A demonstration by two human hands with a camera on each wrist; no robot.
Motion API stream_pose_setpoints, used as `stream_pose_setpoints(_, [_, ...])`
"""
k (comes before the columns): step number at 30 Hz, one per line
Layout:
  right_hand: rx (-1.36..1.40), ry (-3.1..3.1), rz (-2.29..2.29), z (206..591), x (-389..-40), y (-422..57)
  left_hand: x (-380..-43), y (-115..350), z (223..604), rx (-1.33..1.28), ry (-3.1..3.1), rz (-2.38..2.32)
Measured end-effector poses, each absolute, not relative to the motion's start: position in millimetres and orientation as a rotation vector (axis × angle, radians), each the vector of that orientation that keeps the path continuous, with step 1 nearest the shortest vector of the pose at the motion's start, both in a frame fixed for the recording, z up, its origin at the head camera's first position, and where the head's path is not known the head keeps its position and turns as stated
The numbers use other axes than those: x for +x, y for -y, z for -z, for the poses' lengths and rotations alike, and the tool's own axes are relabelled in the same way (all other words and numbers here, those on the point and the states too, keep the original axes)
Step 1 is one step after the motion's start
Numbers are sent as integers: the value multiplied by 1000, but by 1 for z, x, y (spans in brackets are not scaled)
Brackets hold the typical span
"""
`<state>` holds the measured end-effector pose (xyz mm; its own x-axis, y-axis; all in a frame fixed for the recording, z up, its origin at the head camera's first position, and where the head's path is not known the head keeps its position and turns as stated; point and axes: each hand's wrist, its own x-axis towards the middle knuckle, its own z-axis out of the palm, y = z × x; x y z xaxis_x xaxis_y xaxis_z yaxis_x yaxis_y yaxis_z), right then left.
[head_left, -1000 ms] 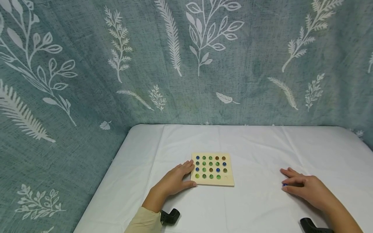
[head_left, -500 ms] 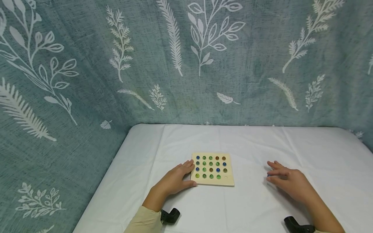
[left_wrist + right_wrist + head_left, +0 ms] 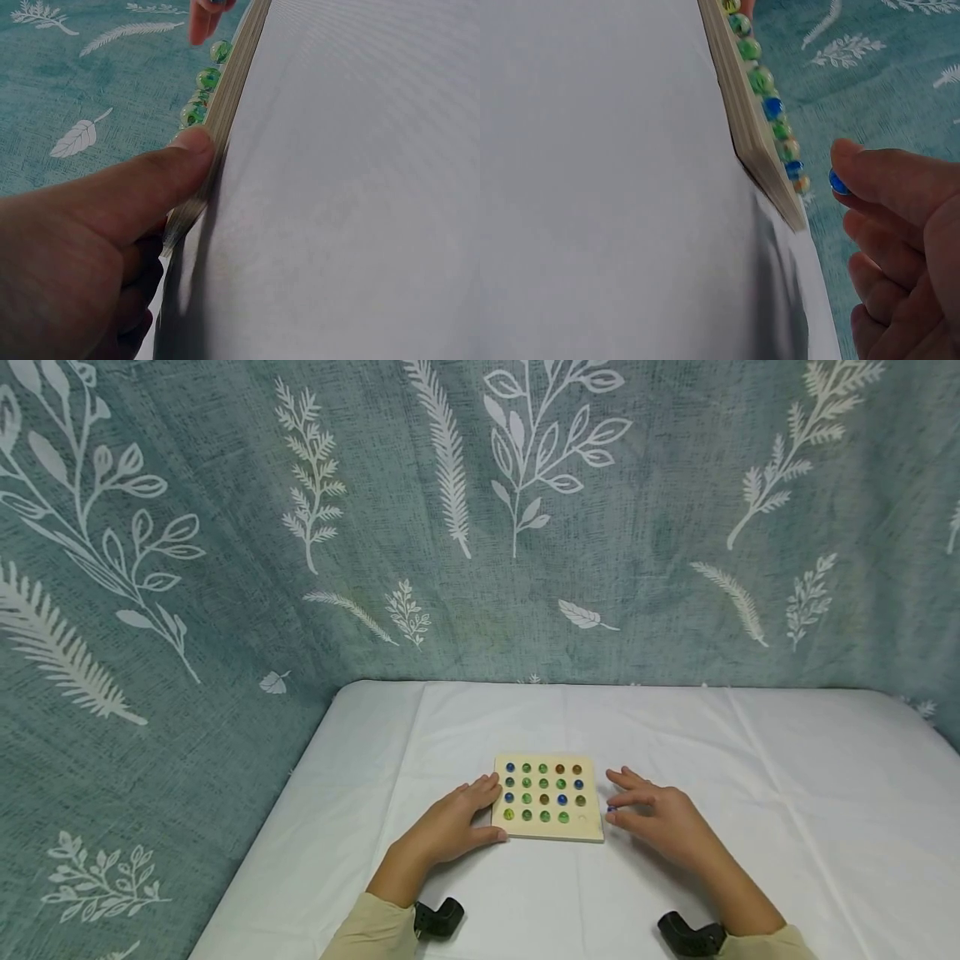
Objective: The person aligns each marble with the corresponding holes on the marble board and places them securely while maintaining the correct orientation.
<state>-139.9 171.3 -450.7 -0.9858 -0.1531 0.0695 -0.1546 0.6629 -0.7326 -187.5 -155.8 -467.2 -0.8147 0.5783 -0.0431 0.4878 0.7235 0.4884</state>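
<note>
A pale wooden board [image 3: 551,830] lies flat on the white table, with rows of green, blue and brown marbles [image 3: 543,782] in its hollows. A bare hollow [image 3: 582,817] shows at its near right corner. My left hand [image 3: 450,822] holds the board's left side, thumb at the near left corner and fingers along the left edge. Just right of the board, my right hand [image 3: 663,822] pinches a blue marble [image 3: 840,182] between thumb and index finger. In the right wrist view that marble is apart from the board, and the other fingers are loosely curled.
White cloth covers the table [image 3: 465,718], slightly creased. A green-blue curtain [image 3: 637,510] with white leaf prints hangs behind it and on the left. Black wrist devices [image 3: 440,917] sit below both hands.
My right hand has moved left across the table with the blue marble, from far right to the board's right edge. My left hand and the board have stayed in place.
</note>
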Motion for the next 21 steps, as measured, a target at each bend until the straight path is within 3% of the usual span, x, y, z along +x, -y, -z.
stream_pose_setpoints(21, [350, 2903, -1112, 466, -149, -138, -188, 155, 468, 829, -2742, -692])
